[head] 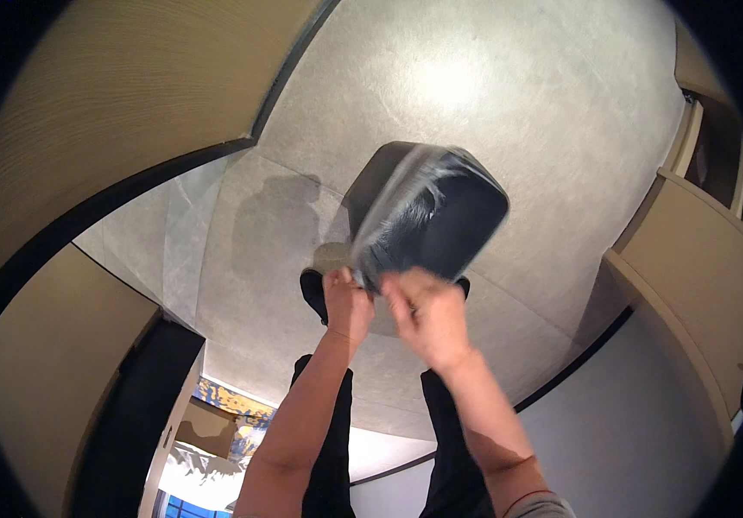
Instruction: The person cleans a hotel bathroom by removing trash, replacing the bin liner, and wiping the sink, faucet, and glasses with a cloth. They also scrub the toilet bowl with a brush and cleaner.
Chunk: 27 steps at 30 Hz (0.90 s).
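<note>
A black rounded-rectangular bin (468,223) is in the middle of the view, in front of my feet. Clear plastic film, apparently a bag (403,207), lies across its opening and left side, blurred by motion. My left hand (348,304) is closed at the near left corner, pinching the film's edge. Beside it, at the near rim, my right hand (429,314) has curled fingers and also seems to grip the film; blur hides its exact hold. The inside of the bin is only partly visible.
Grey stone-look floor tiles (533,129) spread around the bin. A wood-grain panel (144,78) with a dark base edge curves along the left. Beige shelving (688,220) stands at right. My black shoe (313,294) shows beside my left hand. Behind me is white bedding (199,476).
</note>
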### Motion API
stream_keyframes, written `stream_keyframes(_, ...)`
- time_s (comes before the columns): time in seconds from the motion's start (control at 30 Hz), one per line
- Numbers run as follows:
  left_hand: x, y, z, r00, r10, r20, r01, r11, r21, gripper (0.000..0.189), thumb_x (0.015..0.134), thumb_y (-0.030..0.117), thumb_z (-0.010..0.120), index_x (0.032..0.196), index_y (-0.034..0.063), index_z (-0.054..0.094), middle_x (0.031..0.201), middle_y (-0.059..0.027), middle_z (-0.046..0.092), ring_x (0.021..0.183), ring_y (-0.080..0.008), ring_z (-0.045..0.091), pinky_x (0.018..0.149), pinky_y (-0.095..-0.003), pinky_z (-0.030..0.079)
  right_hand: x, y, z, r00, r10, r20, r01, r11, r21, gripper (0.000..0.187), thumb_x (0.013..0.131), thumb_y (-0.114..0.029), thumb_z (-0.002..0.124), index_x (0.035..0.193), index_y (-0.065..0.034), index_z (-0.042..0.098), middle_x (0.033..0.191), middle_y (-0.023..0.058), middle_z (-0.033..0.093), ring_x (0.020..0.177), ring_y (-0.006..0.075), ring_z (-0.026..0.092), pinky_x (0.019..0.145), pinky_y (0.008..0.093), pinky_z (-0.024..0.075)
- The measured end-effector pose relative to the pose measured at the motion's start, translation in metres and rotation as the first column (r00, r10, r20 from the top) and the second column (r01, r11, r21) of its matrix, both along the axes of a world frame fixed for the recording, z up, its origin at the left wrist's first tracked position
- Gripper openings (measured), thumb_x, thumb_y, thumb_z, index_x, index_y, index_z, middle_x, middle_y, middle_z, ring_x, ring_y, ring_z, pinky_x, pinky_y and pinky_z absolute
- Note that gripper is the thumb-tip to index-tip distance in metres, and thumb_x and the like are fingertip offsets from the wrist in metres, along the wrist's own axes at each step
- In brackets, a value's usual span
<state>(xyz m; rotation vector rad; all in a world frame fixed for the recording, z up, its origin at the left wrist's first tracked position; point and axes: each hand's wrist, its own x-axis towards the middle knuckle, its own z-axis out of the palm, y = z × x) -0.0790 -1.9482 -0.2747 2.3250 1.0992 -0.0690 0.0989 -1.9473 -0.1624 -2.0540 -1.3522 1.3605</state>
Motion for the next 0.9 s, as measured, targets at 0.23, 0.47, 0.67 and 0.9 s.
stream_keyframes(0.23, 0.034, 0.026, 0.011, 0.784, 0.505, -0.362, -0.378, -0.075, -0.923, 0.007, 0.083, 0.006, 0.063, 0.081, 0.0002, 0.066, 0.069, -0.0024, 0.061, 0.060, -0.0099, 0.057, 0.053, -0.0254, 0.048, 0.071, -0.043, -0.068, 0.937, -0.171, 0.305, 0.154, 0.985, 0.078, 0.045, 0.094, -0.026, 0.045, 0.136, -0.0071, 0.043, 0.139, 0.0135, 0.045, 0.129, 0.0303, 0.040, 0.102, 0.0424, 0.0322)
stream_keyframes(0.47, 0.045, 0.011, 0.081, 0.796, 0.602, -0.060, -0.526, 0.639, -0.561, 0.011, 0.079, 0.005, 0.061, 0.072, 0.0003, 0.068, 0.059, -0.0093, 0.062, 0.052, -0.0192, 0.060, 0.050, -0.0303, 0.047, -0.004, -0.137, -0.008, 0.987, -0.080, 0.138, 0.098, 0.986, -0.135, 0.074, 0.079, -0.014, 0.066, 0.144, -0.0134, 0.029, 0.149, 0.0133, 0.027, 0.137, 0.0330, 0.025, 0.109, 0.0467, 0.0230)
stream_keyframes(0.67, 0.015, 0.016, 0.201, 0.845, 0.481, 0.234, -0.459, 0.876, -0.147, 0.008, 0.073, 0.004, 0.060, 0.078, 0.0064, 0.067, 0.069, -0.0101, 0.062, 0.063, -0.0312, 0.061, 0.055, -0.0388, 0.048, -0.037, -0.059, 0.073, 0.969, -0.111, 0.223, 0.073, 0.982, 0.172, 0.060, 0.064, -0.006, 0.075, 0.121, -0.0077, 0.054, 0.139, 0.0126, 0.039, 0.134, 0.0352, 0.026, 0.107, 0.0469, 0.0244)
stream_keyframes(0.9, -0.051, 0.061, 0.348, 0.959, 0.245, 0.145, -0.284, 0.859, 0.426, 0.008, 0.061, 0.011, 0.064, 0.066, 0.0168, 0.066, 0.082, 0.0067, 0.057, 0.094, -0.0195, 0.050, 0.085, -0.0402, 0.029, -0.146, -0.080, 0.233, 0.709, 0.643, -0.290, -0.497, 0.747, 0.442, 0.049, 0.078, -0.028, 0.068, 0.123, -0.0135, 0.054, 0.134, 0.0121, 0.044, 0.128, 0.0344, 0.038, 0.107, 0.0533, 0.0215)
